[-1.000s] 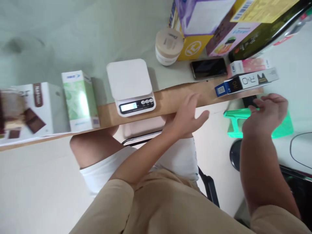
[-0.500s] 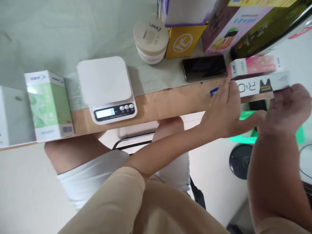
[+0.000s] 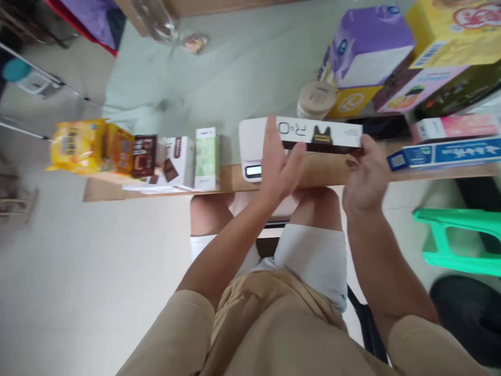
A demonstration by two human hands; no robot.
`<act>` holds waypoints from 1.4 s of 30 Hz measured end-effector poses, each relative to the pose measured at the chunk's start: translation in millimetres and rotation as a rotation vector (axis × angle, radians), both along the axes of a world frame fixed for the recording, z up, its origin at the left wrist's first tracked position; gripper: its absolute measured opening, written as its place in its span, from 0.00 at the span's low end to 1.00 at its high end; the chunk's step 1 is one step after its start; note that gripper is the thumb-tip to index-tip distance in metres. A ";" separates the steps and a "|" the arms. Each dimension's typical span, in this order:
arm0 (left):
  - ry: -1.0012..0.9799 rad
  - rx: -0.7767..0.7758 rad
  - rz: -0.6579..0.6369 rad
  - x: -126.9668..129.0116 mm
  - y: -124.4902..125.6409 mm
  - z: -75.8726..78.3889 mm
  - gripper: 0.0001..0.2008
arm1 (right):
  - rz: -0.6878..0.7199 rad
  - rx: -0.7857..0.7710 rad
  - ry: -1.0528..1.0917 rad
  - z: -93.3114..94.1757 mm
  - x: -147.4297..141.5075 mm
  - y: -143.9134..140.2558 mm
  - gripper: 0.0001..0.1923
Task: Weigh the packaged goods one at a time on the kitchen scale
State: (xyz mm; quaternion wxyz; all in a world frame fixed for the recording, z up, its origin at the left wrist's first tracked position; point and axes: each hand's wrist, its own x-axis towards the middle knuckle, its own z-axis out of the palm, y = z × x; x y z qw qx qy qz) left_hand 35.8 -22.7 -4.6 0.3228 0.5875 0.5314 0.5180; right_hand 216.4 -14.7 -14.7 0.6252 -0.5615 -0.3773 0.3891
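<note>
A long white box (image 3: 340,133) with a black cat-shaped print and a dark underside is held level between my two hands, over the table's front edge. My left hand (image 3: 279,164) grips its left end, fingers pointing up and thumb along the front. At the other end my right hand (image 3: 366,175) pinches the corner between thumb and fingers. Behind my left hand is a white kitchen scale (image 3: 251,138), its lit display (image 3: 253,171) partly showing and its right side hidden by hand and box. Whether the box touches the scale I cannot tell.
Left of the scale stand a green-and-white box (image 3: 206,159), a chocolate box (image 3: 178,162) and yellow snack packs (image 3: 78,146). On the right are a cream jar (image 3: 317,98), a purple pack (image 3: 371,44), a phone (image 3: 385,128), and pink (image 3: 450,127) and blue (image 3: 457,151) boxes. A green stool (image 3: 442,237) stands below.
Both hands have carried the white box left from the table's right side to the scale. The view has swung, so more of the table's left end shows, and the blue box is uncovered.
</note>
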 end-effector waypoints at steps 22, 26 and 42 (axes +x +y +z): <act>-0.034 0.095 0.484 -89.4 -14.2 -74.6 0.33 | 0.139 0.017 0.015 -52.2 -52.7 35.9 0.13; -0.086 0.151 0.487 -91.6 -33.3 -68.7 0.29 | 0.126 0.024 0.096 -53.4 -44.3 41.3 0.21; -0.209 -0.041 0.254 -99.5 -30.8 -65.7 0.25 | 0.232 0.109 0.206 -48.8 -46.9 39.0 0.39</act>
